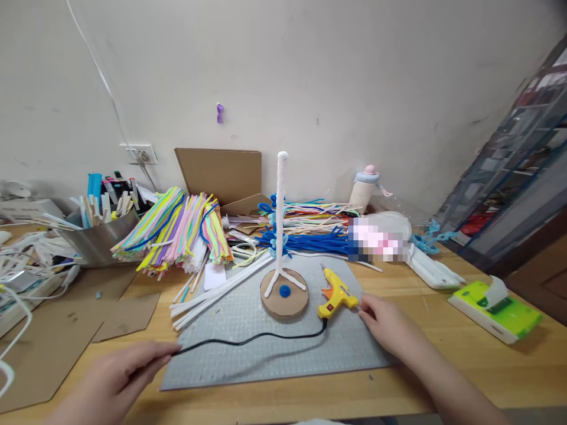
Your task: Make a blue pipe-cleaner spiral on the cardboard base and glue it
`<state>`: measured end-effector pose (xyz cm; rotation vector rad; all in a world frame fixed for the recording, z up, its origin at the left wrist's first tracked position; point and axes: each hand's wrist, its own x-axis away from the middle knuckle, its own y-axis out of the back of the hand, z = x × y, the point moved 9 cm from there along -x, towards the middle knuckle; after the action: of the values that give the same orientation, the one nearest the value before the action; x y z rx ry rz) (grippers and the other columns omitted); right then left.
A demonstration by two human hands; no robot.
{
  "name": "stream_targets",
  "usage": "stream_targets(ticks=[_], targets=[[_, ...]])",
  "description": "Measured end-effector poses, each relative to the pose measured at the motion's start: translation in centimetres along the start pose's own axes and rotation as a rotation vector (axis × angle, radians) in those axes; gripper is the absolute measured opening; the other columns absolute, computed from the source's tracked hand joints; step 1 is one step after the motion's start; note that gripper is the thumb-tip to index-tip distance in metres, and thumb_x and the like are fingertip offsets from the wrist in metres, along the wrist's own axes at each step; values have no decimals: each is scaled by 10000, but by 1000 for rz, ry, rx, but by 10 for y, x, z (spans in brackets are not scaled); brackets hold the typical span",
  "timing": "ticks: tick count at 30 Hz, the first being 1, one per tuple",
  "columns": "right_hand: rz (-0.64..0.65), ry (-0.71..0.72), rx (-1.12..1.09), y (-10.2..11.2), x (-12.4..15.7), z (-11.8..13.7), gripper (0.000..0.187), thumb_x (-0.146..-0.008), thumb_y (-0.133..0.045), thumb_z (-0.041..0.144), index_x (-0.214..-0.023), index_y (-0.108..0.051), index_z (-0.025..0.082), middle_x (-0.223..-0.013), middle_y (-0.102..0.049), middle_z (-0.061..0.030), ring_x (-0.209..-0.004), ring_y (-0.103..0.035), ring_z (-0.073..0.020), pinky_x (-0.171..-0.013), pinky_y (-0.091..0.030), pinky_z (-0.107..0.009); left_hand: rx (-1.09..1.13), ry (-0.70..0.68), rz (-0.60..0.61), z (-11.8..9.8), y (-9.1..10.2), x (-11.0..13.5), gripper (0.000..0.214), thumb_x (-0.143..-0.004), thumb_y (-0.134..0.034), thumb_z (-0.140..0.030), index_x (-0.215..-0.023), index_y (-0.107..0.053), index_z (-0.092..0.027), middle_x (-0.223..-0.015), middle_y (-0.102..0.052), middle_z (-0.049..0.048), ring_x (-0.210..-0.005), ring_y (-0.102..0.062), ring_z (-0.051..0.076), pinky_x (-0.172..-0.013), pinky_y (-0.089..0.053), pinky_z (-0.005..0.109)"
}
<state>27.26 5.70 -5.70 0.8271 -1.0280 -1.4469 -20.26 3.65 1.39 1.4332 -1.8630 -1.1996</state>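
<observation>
A yellow hot glue gun [337,295] lies over the grey cutting mat [266,366], its nozzle pointing up and left. At its rear end, the fingertips of my right hand [383,319] are pinched together; whether they grip the gun's body or a glue stick there is too small to tell. My left hand [133,369] is closed around the gun's black cord [248,341], which stretches across the mat. Left of the gun, a round cardboard base [283,310] bears an upright white fuzzy stem [280,212] with splayed feet and a blue coil [284,291] between them.
Bundles of coloured pipe cleaners [177,230] and blue pipe cleaners [310,241] lie behind the mat. White sticks [221,289] rest on its left side. Cardboard sheets [80,319] and a metal pen holder [100,239] are at left. A green-and-white box [496,310] sits at right.
</observation>
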Motion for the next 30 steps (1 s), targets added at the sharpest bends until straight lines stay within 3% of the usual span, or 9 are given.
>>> stream_targets(ticks=[5, 10, 13, 15, 17, 20, 23, 25, 30], targets=[[37, -47, 46, 10, -1, -39, 132, -830, -469, 238, -729, -550, 210, -795, -650, -43, -711, -584, -192, -594, -336, -254, -281, -322, -23, -72, -13, -44, 223, -884, -482, -271, -989, -679, -289, -878, -710, 10, -779, -651, 160, -669, -492, 208], [96, -90, 149, 23, -11, -71, 110, -804, -499, 252, -740, -582, 219, -792, -666, -40, -703, -602, -204, -561, -331, -258, -536, -760, 24, -133, -36, -54, 301, -850, -464, -77, -1073, -609, -218, -741, -627, 26, -704, -539, 165, -620, -398, 258], [70, -142, 211, 41, -20, -69, 148, -803, -509, 324, -818, -619, 228, -803, -678, -54, -710, -614, -223, -549, -336, -264, -593, -964, 6, -155, -44, -49, 328, -888, -437, -84, -1183, -540, -184, -842, -635, 50, -769, -520, 171, -656, -376, 286], [3, -137, 238, 59, -27, -53, 201, -815, -491, 356, -880, -632, 228, -842, -684, -64, -742, -621, -231, -557, -345, -267, -579, -1074, 20, -162, -57, -45, 326, -903, -426, -96, -1207, -518, -167, -889, -638, 64, -803, -522, 172, -668, -374, 297], [-36, -82, 231, 73, -36, -26, 228, -827, -477, 380, -915, -634, 239, -852, -687, -55, -743, -621, -223, -551, -349, -261, -526, -1090, 65, -161, -73, -47, 292, -908, -445, -137, -1186, -528, -165, -882, -636, 62, -815, -529, 175, -694, -381, 302], [-14, 91, 134, 80, -54, 25, 227, -846, -456, 373, -861, -639, 239, -792, -685, -32, -673, -608, -187, -538, -364, -249, -401, -937, 137, -151, -88, -59, 261, -908, -487, -264, -1153, -547, -197, -905, -632, 45, -861, -542, 182, -810, -387, 317], [-17, 355, 49, 80, -82, 79, 207, -861, -452, 299, -851, -648, 233, -851, -691, -17, -749, -612, -172, -624, -419, -245, -322, -821, 182, -144, -89, -63, 334, -904, -488, -375, -1205, -513, -233, -1042, -624, 43, -970, -531, 196, -937, -338, 349], [-8, 453, 89, 72, -109, 105, 182, -857, -473, 234, -875, -654, 228, -901, -690, -5, -805, -612, -157, -694, -438, -234, -305, -806, 202, -141, -86, -62, 351, -914, -470, -373, -1237, -485, -238, -1101, -616, 44, -1013, -521, 199, -970, -309, 359], [-3, 441, 187, 41, -179, 135, 112, -841, -562, 213, -896, -656, 186, -971, -668, -43, -923, -590, -189, -817, -449, -291, -216, -763, 147, -134, -75, -64, 261, -910, -467, -218, -1165, -528, -230, -1024, -635, 35, -979, -540, 180, -929, -343, 335]])
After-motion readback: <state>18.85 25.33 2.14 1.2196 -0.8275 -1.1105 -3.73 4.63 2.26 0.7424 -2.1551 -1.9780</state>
